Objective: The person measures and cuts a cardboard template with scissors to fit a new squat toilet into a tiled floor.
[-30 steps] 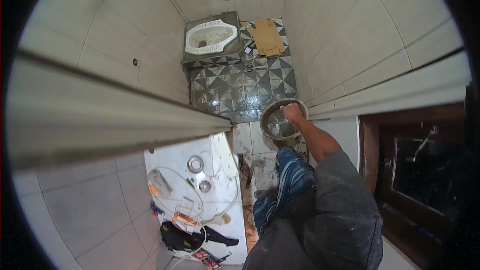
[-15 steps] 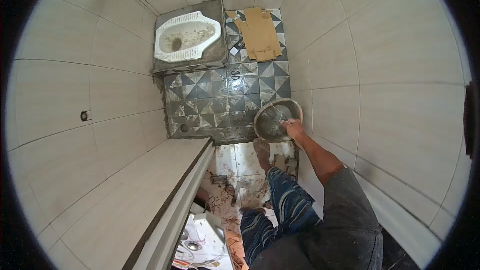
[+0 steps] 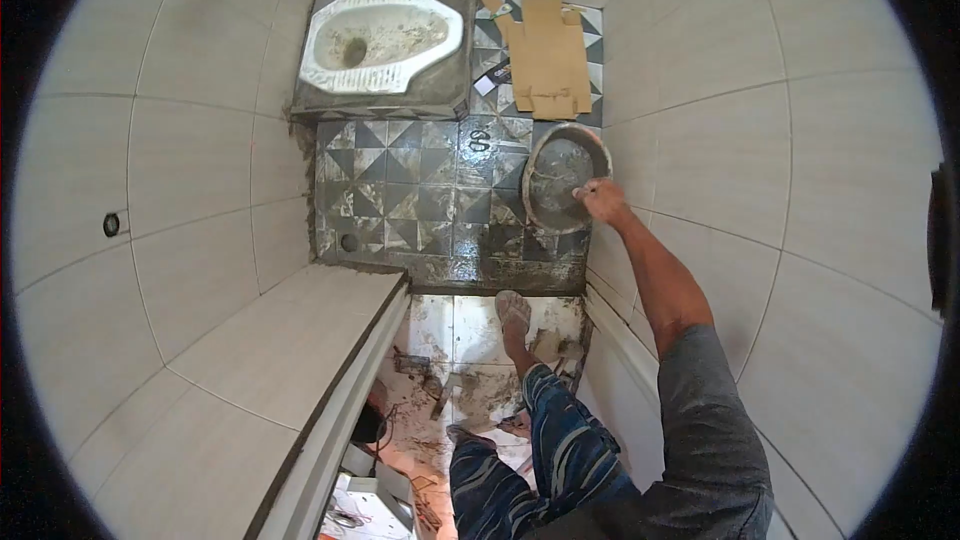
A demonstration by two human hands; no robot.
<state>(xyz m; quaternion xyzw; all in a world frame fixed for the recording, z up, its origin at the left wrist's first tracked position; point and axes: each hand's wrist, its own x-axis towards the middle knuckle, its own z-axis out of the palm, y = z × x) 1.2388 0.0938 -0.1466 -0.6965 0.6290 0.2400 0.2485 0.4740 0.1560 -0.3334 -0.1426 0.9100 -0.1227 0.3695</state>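
My right hand [image 3: 603, 200] is closed at the right rim of a round, dirty basin [image 3: 560, 177], its fingers wrapped over the edge. The basin stands on the patterned floor tiles [image 3: 390, 175] beside the right wall, and some grey, wet-looking content lies in it. My left hand does not show. The right arm reaches forward, and my foot in a sandal [image 3: 512, 310] is just before the floor's raised edge.
A white squat toilet [image 3: 385, 38] is set in a raised block at the back left. Flattened cardboard [image 3: 550, 55] lies at the back right, with a small dark packet [image 3: 493, 77] beside it. A low wall [image 3: 250, 380] stands at the left. Debris covers the doorway floor.
The basin has moved away from the doorway, further along the right wall, with my right hand at its rim. The view has shifted too.
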